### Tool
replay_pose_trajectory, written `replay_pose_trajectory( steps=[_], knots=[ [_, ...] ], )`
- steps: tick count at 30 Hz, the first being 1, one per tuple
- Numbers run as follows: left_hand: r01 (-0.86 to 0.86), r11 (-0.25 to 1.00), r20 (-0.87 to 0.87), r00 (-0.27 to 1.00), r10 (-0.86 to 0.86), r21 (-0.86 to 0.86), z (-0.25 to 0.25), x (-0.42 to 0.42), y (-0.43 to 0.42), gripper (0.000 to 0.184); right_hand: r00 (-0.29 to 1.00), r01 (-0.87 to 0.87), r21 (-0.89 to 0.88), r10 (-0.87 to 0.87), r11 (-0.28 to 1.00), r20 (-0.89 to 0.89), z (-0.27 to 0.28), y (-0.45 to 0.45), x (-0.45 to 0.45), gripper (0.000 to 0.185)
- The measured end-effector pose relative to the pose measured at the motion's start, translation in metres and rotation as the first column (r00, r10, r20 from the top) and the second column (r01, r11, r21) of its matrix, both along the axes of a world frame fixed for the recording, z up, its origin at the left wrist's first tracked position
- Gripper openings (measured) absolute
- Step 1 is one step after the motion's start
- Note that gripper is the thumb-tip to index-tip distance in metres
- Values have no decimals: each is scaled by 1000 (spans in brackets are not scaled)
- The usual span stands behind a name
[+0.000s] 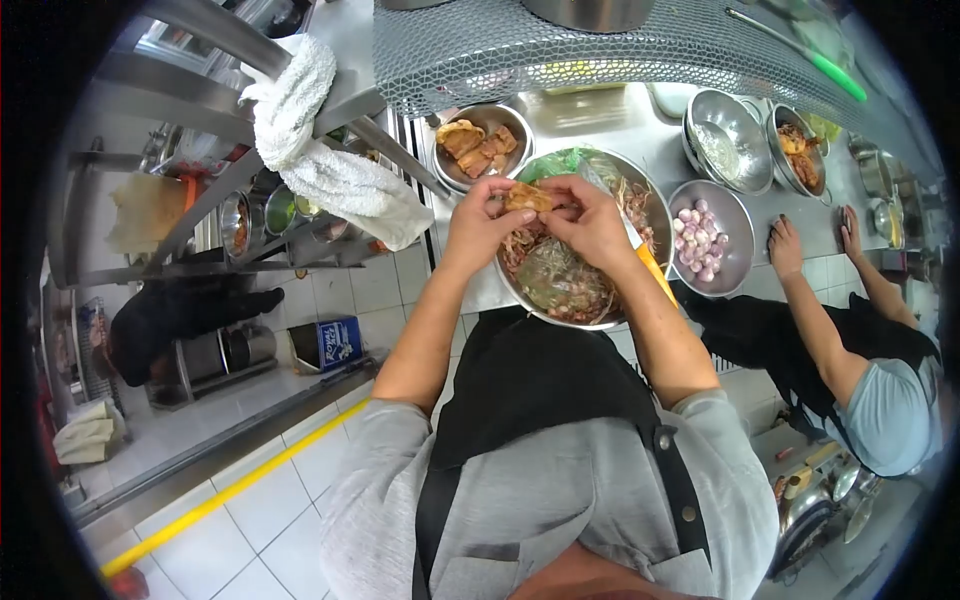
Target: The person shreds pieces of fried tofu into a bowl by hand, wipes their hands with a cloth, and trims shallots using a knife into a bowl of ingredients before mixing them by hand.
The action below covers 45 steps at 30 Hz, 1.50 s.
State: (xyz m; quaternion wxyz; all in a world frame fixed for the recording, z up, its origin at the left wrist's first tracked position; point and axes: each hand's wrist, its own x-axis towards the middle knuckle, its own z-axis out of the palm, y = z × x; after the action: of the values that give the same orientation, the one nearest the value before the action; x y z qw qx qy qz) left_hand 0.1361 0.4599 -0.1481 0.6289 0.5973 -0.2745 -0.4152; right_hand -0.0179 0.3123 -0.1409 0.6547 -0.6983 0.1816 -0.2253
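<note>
Over a large metal bowl [652,190], my left hand [485,222] and my right hand [588,222] hold a yellow-brown piece of food [527,198] between them, fingers pinched on its two ends. Reddish-brown shredded food [590,298] fills the bowl under my hands, along with a clear plastic bag [548,268] and some green plastic [570,163]. A knife with a yellow handle [655,275] rests across the bowl's right side, partly behind my right forearm. Behind my left hand is a smaller metal bowl with browned pieces [478,148].
Right of the large bowl sits a bowl of small purple onions [699,240]; more metal bowls [735,105] stand behind it. A co-worker's hands [785,245] rest at the counter's right. A mesh shelf [600,60] overhangs the back; a white towel [335,180] hangs at left.
</note>
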Motion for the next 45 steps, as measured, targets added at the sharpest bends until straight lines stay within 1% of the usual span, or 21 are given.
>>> replay_pose_trajectory(
  steps=[3, 6, 8, 10, 13, 16, 19, 21, 22, 25, 28, 29, 30, 33, 36, 38, 40, 41, 42, 44, 45],
  knots=[
    [2, 999, -29, 1000, -4, -53, 5, -3, 1, 54, 997, -22, -49, 19, 999, -71, 1, -1, 1, 31],
    [-42, 999, 101, 994, 40, 17, 21, -9, 1, 56, 996, -27, -105, 18, 994, -90, 7, -2, -1, 29],
    [-19, 999, 319, 947, 31, -43, 18, -5, 0, 55, 998, -1, -110, -6, 994, -65, 15, -2, -1, 28],
    [-33, 999, 280, 959, 29, 7, 20, -4, 0, 51, 999, 24, -112, -29, 993, -37, 15, -3, -3, 28],
    [-25, 998, 409, 913, -4, 65, 26, 2, -1, 55, 1000, 9, -173, -9, 985, 5, 10, -7, -5, 28],
    [94, 992, 431, 894, -121, 84, 31, 18, -6, 61, 1000, 11, -207, -15, 978, -19, 10, -10, -9, 28],
    [-81, 997, 546, 835, 71, -4, 15, 58, -24, 65, 997, 57, -212, -67, 976, -42, 16, -15, -12, 26],
    [-394, 916, 921, 380, 87, 76, 11, 86, -41, 79, 994, 88, -213, -98, 973, -37, 19, -19, -12, 26],
    [-394, 916, 921, 379, 88, 74, 3, 98, -49, 79, 994, 89, -215, -99, 973, -35, 21, -20, -12, 26],
    [-518, 836, 982, 151, -117, 180, -37, 113, -65, 79, 996, 89, -192, -92, 977, -6, 25, -22, -11, 26],
    [-564, 760, 946, 195, -258, 324, -26, 111, -70, 75, 996, 88, -139, -86, 986, 21, 25, -25, -15, 27],
    [-583, 769, 962, 100, -253, 262, -28, 114, -74, 79, 995, 96, -188, -89, 977, 49, 25, -26, -16, 27],
    [-578, 772, 962, 98, -256, 264, -31, 114, -74, 79, 993, 105, -235, -90, 966, 76, 25, -26, -17, 27],
    [-467, 821, 919, 359, -162, 327, -11, 97, -64, 48, 995, 98, -290, -96, 952, 22, 29, -29, -20, 27],
    [-482, 825, 917, 385, -103, 296, -19, 112, -65, 49, 998, 65, -318, -70, 946, -5, 29, -33, -16, 29],
    [-469, 868, 954, 298, -18, 163, -17, 115, -61, 44, 999, 36, -341, -45, 939, -19, 31, -37, -10, 28],
    [-415, 900, 921, 386, 44, 131, 14, 106, -60, 42, 999, 8, -367, -22, 930, -35, 36, -44, 0, 27],
    [-332, 926, 818, 573, 45, 182, 20, 111, -61, 41, 1000, -12, -368, 10, 930, -5, 37, -47, 5, 26],
    [-332, 925, 818, 574, 45, 182, 21, 108, -60, 41, 999, -33, -372, 46, 928, 26, 40, -50, 10, 26],
    [-86, 993, 481, 876, 36, 83, 31, 98, -60, 43, 995, -76, -402, 96, 912, 28, 48, -61, 21, 26],
    [-9, 996, 433, 901, -31, 91, 40, 90, -59, 47, 989, -121, -426, 145, 897, 24, 51, -64, 24, 26]
  ],
)
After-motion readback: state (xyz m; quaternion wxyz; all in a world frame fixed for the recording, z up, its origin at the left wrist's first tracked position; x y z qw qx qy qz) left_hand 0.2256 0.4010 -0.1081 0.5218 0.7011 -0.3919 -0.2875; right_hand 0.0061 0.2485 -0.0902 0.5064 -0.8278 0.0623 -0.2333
